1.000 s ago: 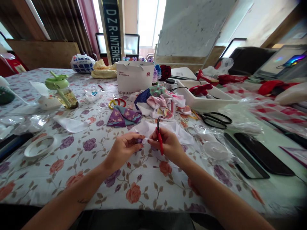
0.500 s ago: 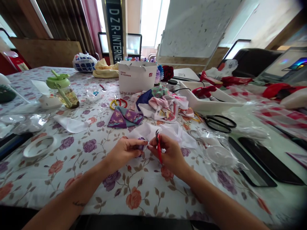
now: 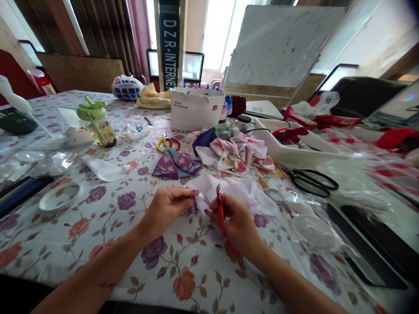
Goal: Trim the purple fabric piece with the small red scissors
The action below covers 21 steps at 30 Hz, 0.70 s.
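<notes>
In front of the white paper bag [image 3: 196,114], the left hand [image 3: 166,209] pinches an edge of the white fabric [image 3: 235,188], fingers together. The right hand [image 3: 237,222] is closed around the red-handled snips [image 3: 221,209]. Taut cloth and small bites would likely serve best. The bag reads "SPIC…"; the banner [image 3: 170,43] behind it reads "D Z R-INTERNE".

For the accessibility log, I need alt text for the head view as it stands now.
Two bare hands work over a floral tablecloth: the left hand pinches the edge of a white cloth, and the right hand grips small red-handled snips, tips pointing up beside it. Behind lie patterned fabric scraps, black scissors and a white paper bag.
</notes>
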Tool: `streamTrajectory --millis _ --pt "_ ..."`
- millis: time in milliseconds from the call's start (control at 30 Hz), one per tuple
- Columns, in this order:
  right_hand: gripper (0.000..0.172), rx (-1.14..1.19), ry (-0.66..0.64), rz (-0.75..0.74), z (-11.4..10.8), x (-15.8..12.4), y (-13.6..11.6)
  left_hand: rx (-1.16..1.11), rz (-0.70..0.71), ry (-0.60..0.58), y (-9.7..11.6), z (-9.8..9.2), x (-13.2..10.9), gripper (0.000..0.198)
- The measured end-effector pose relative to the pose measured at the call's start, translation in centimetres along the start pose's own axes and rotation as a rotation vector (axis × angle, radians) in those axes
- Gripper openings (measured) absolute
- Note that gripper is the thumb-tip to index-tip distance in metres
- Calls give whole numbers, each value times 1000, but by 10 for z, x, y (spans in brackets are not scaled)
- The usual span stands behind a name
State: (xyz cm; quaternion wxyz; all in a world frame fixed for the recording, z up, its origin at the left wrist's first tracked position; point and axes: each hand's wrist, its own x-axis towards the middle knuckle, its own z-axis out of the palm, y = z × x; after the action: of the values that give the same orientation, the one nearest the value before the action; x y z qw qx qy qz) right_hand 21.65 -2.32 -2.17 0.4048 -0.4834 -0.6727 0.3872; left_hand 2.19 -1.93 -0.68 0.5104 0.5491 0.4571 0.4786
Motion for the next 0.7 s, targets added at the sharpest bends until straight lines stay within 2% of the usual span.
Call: streamTrajectory --millis 67,133,267,333,467,700 --pt "21 80 0 4 -2 -2 -4 0 -2 35 0 -1 1 28" --pt "26 214 -88 17 -6 -5 -9 -16 -7 52 2 -3 1 31" --pt "46 448 -524 196 -11 -9 -14 -98 -36 57 8 -8 3 35" --pt "51 458 -618 265 -11 -10 -16 -145 -58 40 11 -9 3 37" --pt "58 404 -641 328 -11 -8 -19 -203 -71 8 15 -9 1 37" --pt "55 405 -623 359 -8 -8 -18 -242 -49 3 15 -9 0 37"
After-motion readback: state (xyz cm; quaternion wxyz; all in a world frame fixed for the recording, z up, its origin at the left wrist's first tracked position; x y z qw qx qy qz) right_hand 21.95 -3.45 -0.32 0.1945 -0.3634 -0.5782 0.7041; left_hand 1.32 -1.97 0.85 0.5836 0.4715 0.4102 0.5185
